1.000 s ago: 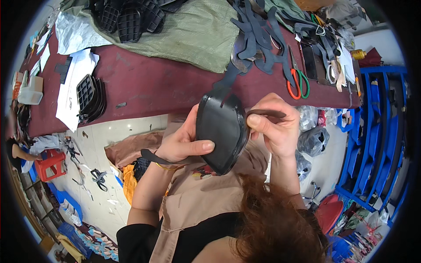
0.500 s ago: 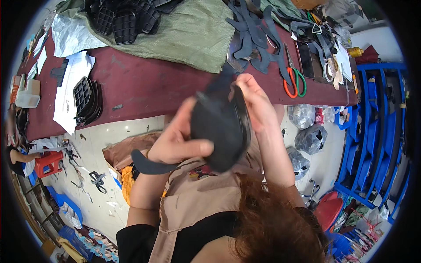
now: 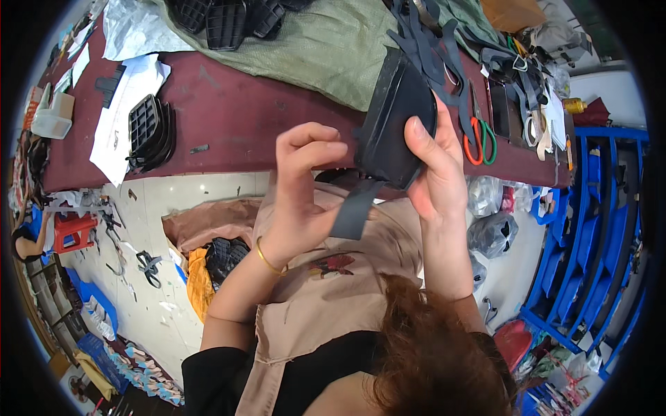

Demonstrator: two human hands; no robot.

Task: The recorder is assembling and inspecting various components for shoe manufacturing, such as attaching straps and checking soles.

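Note:
My right hand (image 3: 440, 156) grips a black sole-like piece (image 3: 395, 118), thumb on its face and fingers behind its far side. It is tilted up over the table's near edge, one end pointing away from me. A dark grey strap (image 3: 357, 208) hangs from its lower end. My left hand (image 3: 305, 184) is beside it on the left, fingers bent and apart from the thumb, whose tip is by the strap. Whether the thumb touches the strap, I cannot tell.
On the maroon-covered table (image 3: 229, 125) lie a stack of black gridded pieces (image 3: 149, 132), white paper (image 3: 114, 149), a green woven sack (image 3: 298, 48), dark straps (image 3: 423, 48) and red-and-green-handled scissors (image 3: 479, 142). A blue rack (image 3: 583, 236) stands right; another person (image 3: 31, 243) is far left.
The sole-like piece has turned and moved up and right in my right hand. My left hand has come off it, its fingers lifting apart. The view has shifted slightly.

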